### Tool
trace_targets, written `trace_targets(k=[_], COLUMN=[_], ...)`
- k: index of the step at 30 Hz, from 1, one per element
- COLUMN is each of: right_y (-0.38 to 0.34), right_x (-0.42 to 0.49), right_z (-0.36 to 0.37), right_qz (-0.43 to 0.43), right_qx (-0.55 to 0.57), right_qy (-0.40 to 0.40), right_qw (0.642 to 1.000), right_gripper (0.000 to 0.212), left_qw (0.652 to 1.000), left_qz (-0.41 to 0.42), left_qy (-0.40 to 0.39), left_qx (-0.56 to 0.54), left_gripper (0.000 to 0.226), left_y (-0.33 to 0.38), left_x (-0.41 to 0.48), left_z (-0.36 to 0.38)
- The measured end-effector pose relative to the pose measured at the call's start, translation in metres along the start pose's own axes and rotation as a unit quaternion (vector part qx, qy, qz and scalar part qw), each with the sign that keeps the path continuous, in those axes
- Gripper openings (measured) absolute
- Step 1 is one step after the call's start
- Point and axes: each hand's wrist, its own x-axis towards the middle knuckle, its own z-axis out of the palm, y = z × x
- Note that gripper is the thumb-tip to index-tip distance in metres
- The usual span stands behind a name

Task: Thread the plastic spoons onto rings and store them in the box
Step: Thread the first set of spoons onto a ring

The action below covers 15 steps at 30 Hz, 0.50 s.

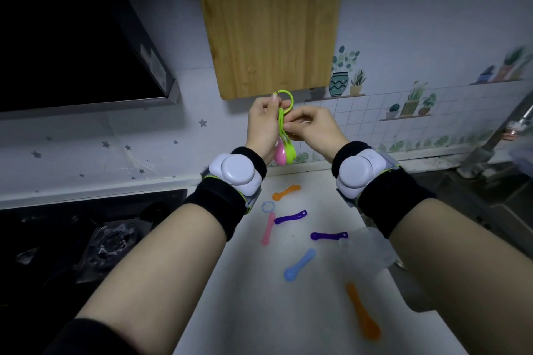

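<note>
Left hand (261, 121) pinched green ring (290, 98) at 12 o'clock, held above surface (259, 311). Right hand (314, 128) fingers curled, pinching handles of threaded spoons (284, 150) just below ring; green, pink bowls dangled. Loose spoons (300, 265), blue ring (268, 206) at 6 o'clock. Judged: plastic light, stiff, slick; best pinched at handle near eyelet.

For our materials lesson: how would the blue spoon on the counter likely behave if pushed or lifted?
The blue spoon probably feels light and stiff: small, moulded plastic. Lying flat on the counter, it would likely slide, not roll.
</note>
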Motion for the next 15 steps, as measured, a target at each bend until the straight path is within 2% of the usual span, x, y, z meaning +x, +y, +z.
trace_targets(k=[6,15], right_y=[0.033,0.091], right_x=[-0.021,-0.070], right_z=[-0.004,-0.012], right_qz=[0.064,0.160], right_qx=[-0.017,-0.030], right_qy=[-0.014,-0.009], right_qw=[0.998,0.987], right_gripper=[0.021,0.023], left_qw=[0.998,0.983], left_qz=[-0.047,-0.143], left_qy=[-0.025,-0.108], left_qx=[0.034,0.041], left_gripper=[0.019,0.014], left_y=[-0.033,-0.083], left_x=[-0.013,-0.053], left_z=[-0.007,-0.013])
